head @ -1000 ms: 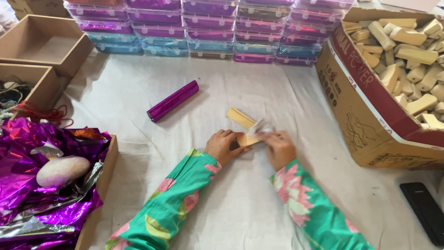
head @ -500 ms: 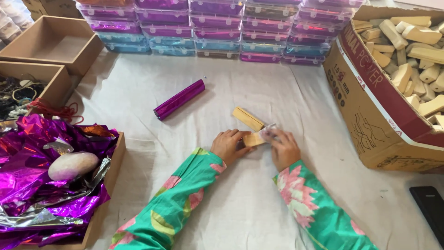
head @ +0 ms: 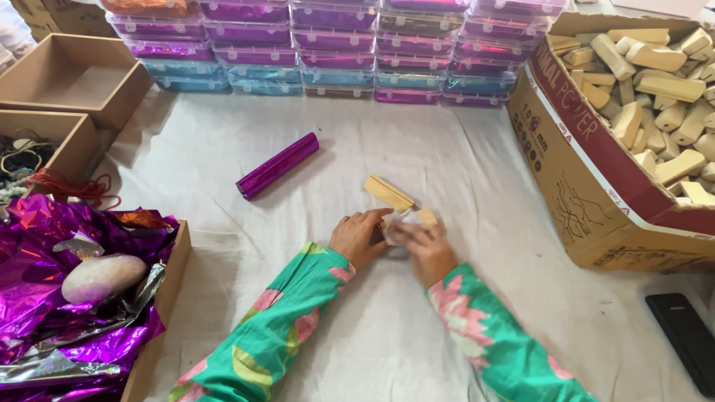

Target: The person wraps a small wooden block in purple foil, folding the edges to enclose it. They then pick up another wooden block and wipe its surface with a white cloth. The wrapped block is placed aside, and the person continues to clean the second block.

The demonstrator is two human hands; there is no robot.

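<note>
My left hand (head: 359, 237) and right hand (head: 426, 249) each pinch the wooden block (head: 417, 221) in clear wrap, low over the white cloth (head: 447, 164), just beside another block (head: 389, 193).

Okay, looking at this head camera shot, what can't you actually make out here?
- Small piece between the left hand and right hand: motion blur and fingers hide its shape.
- Black flat device: cut off by the right edge.
- Small open box at left: contents too small and tangled.
- Stacked clear cases: top rows cut off.
</note>
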